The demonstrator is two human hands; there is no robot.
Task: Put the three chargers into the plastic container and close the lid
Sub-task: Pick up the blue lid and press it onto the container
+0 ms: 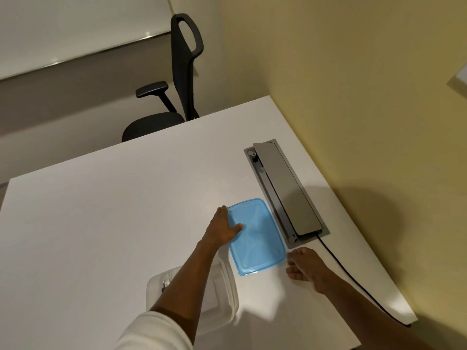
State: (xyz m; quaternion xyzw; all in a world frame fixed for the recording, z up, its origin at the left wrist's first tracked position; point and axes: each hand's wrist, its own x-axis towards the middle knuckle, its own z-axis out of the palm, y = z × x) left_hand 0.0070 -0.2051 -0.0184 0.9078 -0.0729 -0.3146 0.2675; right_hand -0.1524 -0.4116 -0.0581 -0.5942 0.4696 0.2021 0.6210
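A blue plastic lid lies flat on the white table. My left hand rests on the lid's left edge, thumb on top and fingers at the far rim. My right hand hovers at the lid's near right corner, fingers curled and apart, holding nothing. The clear plastic container stands nearer to me, mostly hidden under my left forearm. A white charger with metal prongs shows inside its left part. Other chargers are hidden.
A grey cable hatch with a raised flap is set into the table right of the lid. A black cable runs from it along the right edge. A black office chair stands beyond the table. Yellow wall at right.
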